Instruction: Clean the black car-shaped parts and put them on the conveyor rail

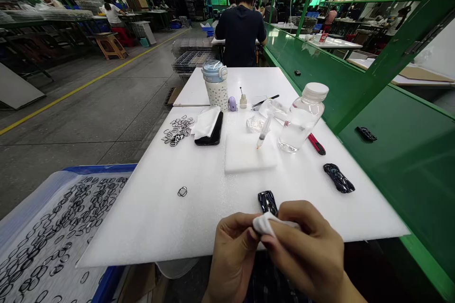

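Near the front edge of the table, my left hand (232, 248) pinches something small and dark, mostly hidden behind the fingers and cloth. My right hand (309, 246) is closed on a white cloth (265, 224), which wraps a fingertip and presses against that small thing. Just beyond both hands lies a glossy black car-shaped piece (268, 202), partly covered by them. Another black car-shaped piece (339, 178) rests to the right. Two thin black rings (182, 191) lie on the left of the white foam sheet (152, 227).
A pile of black rings (177, 130) sits beside a phone (213, 135) with white cloth on it. Behind a foam pad (245, 158) with a syringe (263, 132) stand a cup (216, 85) and a clear bottle (302, 118). A blue-rimmed tray (106, 168) holds many rings. A person (241, 28) sits ahead.
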A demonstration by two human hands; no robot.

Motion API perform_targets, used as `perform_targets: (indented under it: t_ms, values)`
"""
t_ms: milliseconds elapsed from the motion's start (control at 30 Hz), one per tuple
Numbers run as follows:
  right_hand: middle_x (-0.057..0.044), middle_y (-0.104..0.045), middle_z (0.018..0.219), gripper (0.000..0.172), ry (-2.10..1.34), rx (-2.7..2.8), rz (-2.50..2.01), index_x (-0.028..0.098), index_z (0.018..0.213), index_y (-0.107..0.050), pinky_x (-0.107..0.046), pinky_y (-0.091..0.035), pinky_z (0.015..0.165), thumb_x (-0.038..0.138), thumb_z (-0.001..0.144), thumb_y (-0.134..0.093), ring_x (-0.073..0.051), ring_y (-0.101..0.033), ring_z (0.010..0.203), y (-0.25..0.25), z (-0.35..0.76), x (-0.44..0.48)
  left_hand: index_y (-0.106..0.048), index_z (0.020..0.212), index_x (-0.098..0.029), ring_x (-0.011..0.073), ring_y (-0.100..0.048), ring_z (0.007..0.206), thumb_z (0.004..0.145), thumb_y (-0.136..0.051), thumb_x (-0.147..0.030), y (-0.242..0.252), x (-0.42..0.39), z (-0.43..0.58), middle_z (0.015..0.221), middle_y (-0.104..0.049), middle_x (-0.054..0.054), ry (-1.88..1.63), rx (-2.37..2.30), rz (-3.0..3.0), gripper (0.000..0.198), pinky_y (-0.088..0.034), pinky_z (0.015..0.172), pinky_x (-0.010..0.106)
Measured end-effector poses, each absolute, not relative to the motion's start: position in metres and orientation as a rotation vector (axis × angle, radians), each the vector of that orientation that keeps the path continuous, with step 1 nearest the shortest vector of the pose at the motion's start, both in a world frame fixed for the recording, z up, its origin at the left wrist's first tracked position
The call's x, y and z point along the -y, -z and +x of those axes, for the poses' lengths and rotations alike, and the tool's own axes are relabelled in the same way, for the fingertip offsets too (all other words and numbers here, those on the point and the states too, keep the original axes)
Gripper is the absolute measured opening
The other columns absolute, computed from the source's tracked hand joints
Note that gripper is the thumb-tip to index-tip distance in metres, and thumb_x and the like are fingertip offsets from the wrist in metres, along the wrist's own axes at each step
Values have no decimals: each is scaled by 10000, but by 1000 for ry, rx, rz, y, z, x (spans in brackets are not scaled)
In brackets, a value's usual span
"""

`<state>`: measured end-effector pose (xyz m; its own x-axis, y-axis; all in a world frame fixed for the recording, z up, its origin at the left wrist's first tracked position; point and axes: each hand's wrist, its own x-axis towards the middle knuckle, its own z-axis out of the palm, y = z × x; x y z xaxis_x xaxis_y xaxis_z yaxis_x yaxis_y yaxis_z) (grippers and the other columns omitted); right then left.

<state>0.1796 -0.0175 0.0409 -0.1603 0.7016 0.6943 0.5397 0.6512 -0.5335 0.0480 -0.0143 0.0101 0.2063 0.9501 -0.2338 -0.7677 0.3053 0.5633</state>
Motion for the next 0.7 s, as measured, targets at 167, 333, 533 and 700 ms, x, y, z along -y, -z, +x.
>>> perform_targets:
  t_ms: [167,333,533,700]
  values:
    - [-50,-567,749,127,-46,2036,-1003,157,924,-667,-225,-428,477,147,873,-551,-94,-478,539,-50,190,20,-779,727,-207,84,-678,653,583,-899,-238,-11,14,49,707,-757,12,-1247,-643,345,190,-537,651,115]
    - [-54,-553,773,93,-45,1918,-1174,145,890,-643,-211,-403,477,91,857,-575,-83,-492,563,-47,212,24,-778,730,-222,78,-675,668,608,-886,-298,-11,13,46,721,-756,3,-1213,-692,434,180,-545,687,113]
    - [-32,-529,750,130,-391,1750,-1336,178,838,-650,-222,-369,475,142,912,-549,-101,-501,601,-18,224,23,-763,809,-249,132,-688,739,697,-819,-266,-18,17,21,789,-755,0,-1204,-1160,1035,127,-558,707,175]
    - [-19,-520,735,202,-532,1705,-1454,183,782,-638,-243,-361,503,225,942,-522,-104,-485,585,-2,222,22,-722,870,-232,139,-675,759,763,-722,-124,-12,9,30,817,-725,-16,-1187,-1311,1861,152,-548,723,233]
